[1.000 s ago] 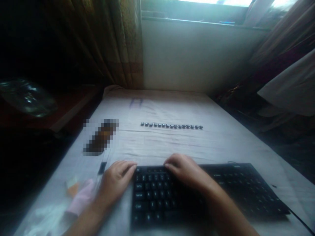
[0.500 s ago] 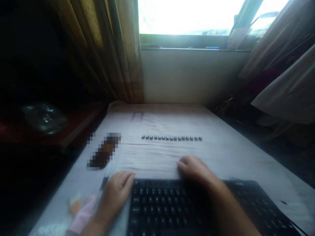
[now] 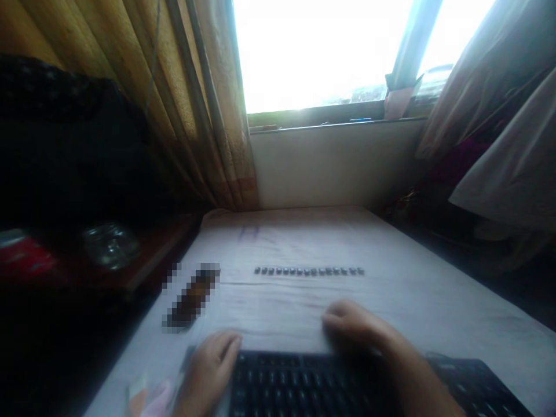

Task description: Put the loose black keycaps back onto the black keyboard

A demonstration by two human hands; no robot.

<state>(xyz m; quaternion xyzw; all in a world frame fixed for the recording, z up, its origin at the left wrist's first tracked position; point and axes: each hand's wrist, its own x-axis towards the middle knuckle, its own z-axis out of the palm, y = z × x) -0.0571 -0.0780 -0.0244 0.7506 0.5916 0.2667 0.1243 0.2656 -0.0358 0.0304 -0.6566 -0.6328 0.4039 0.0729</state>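
My left hand [image 3: 212, 362] rests at the upper left corner of a black keyboard [image 3: 278, 379], fingers forward and a small gap beside the thumb; nothing shows in it. Beyond the keyboard's top edge, my right hand [image 3: 351, 324] is low over the cloth with its fingers curled down. Whether it holds anything is hidden, and blur softens both hands. The right forearm crosses over the keys. Farther out, several small dark shiny pieces [image 3: 307, 271] lie in a straight row. To the left is a long brown item [image 3: 191, 301] covered by pixelation.
A pale wrinkled cloth [image 3: 278, 315] covers the table. Pink and orange scraps [image 3: 152, 399] lie left of my left hand. A clear plastic item [image 3: 110, 246] sits on a darker surface at left. Curtains [image 3: 195, 116] and a bright window [image 3: 321, 52] stand behind; white cloth [image 3: 512, 156] hangs at right.
My view has tilted upward, so the table, keyboard and hands appear lower in the picture. Relative to the keyboard and the row of pieces, both hands stay nearly where they were.
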